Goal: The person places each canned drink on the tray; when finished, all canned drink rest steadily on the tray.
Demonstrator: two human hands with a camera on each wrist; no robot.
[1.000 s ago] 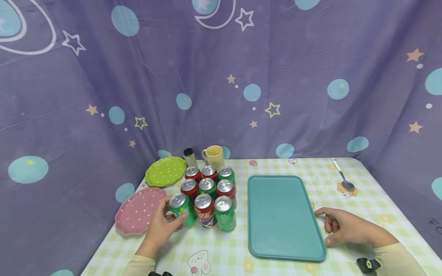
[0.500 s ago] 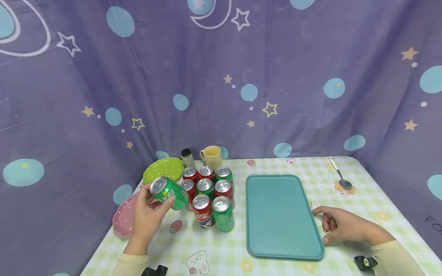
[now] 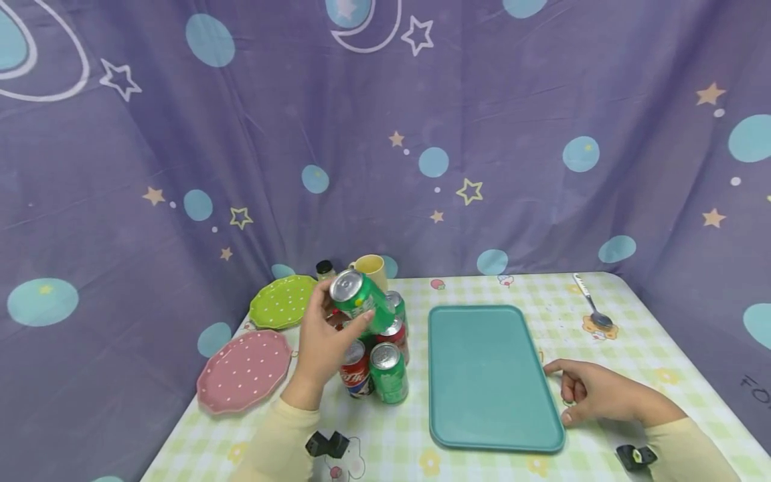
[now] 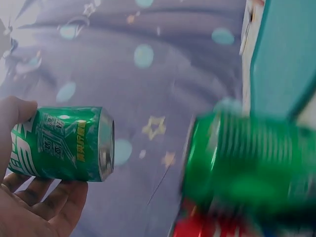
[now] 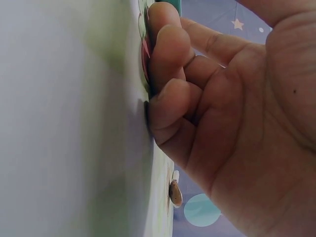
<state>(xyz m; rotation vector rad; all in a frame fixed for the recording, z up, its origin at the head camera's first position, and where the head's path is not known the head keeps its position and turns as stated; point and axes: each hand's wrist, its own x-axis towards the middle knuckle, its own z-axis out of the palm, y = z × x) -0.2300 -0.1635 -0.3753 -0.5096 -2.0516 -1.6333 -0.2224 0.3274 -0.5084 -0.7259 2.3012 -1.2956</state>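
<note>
A green can (image 3: 359, 300) is gripped in the left hand (image 3: 324, 343), fingers and thumb curled round its body, and is held tilted in the air above the cluster of cans (image 3: 379, 355), its silver top turned toward the near left. In the left wrist view the same can (image 4: 61, 143) is seen lying sideways in the palm (image 4: 34, 207), with another green can blurred close to the lens.

The right hand (image 3: 593, 391) is rested on the checked tablecloth (image 3: 632, 321) just right of the teal tray (image 3: 488, 375), near its right rim; its fingers are loosely curled and nothing is held (in the right wrist view the fingertips (image 5: 165, 74) are pressed against the cloth).

To the left of the cans a pink dotted plate (image 3: 243, 369) is laid, and farther back a green dotted plate (image 3: 282, 302). A pale yellow mug (image 3: 371, 266) and a small dark-capped jar (image 3: 325, 269) are set behind the cluster, partly hidden by the raised can. A spoon (image 3: 593, 304) is placed at the far right of the table. The remaining upright cans are stood between the held can and the tray's left rim.

Half a second earlier the can was held lower and farther left, over the pink plate; it has since been carried up and to the right, over the cluster. The right hand has been kept in its place
</note>
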